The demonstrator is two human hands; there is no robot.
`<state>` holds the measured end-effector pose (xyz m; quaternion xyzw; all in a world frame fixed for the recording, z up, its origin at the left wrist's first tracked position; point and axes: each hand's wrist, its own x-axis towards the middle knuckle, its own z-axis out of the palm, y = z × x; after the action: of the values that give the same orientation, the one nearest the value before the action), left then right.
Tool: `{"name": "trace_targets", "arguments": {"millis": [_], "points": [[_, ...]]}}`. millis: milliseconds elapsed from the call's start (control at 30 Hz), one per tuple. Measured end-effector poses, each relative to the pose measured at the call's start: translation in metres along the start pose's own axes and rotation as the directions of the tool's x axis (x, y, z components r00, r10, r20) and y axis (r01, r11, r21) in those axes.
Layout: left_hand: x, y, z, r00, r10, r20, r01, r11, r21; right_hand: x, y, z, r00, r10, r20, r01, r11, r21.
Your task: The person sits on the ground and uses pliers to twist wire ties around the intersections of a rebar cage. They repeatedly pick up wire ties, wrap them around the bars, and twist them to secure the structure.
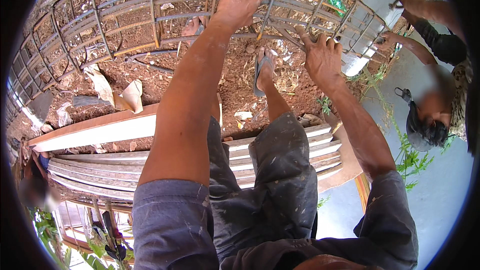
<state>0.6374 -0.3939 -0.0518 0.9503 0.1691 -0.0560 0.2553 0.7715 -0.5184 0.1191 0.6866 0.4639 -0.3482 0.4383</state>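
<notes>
A long cage of steel reinforcing bars (155,17), tied with square stirrups, runs across the top of the view. My left hand (239,4) reaches to its middle, fingers bent over the upper bars. Farther right and nearer me, my right hand (322,59) is on the cage's near side, its index finger stretched along a bar and the other fingers curled; their tips are partly hidden. Another person's hands (387,40) are at the cage's right end, beside a grey board (379,2).
My sandalled foot (265,70) stands on reddish soil with scraps of torn paper (130,95). Behind lie stacked long boards (110,172) and a white-faced beam (100,132). A second person (37,185) is at the far left. Green plants (412,165) grow by the pale slab at right.
</notes>
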Motion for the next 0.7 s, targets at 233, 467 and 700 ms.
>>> {"name": "trace_targets", "arguments": {"millis": [233,467,700], "points": [[0.014,-0.003,-0.026,0.945,0.076,0.318,-0.063,0.997,-0.050,0.015,0.022,-0.002,0.988,0.007,-0.152,-0.011,1.000,-0.024],[0.003,0.001,-0.004,0.999,-0.027,0.027,0.026,0.999,0.024,0.007,0.014,-0.007,0.997,0.058,-0.050,-0.044,0.967,0.250],[0.001,0.007,-0.013,0.995,-0.043,0.089,0.034,0.994,0.108,0.009,0.010,0.009,0.950,0.123,0.286,-0.268,0.791,0.550]]}}
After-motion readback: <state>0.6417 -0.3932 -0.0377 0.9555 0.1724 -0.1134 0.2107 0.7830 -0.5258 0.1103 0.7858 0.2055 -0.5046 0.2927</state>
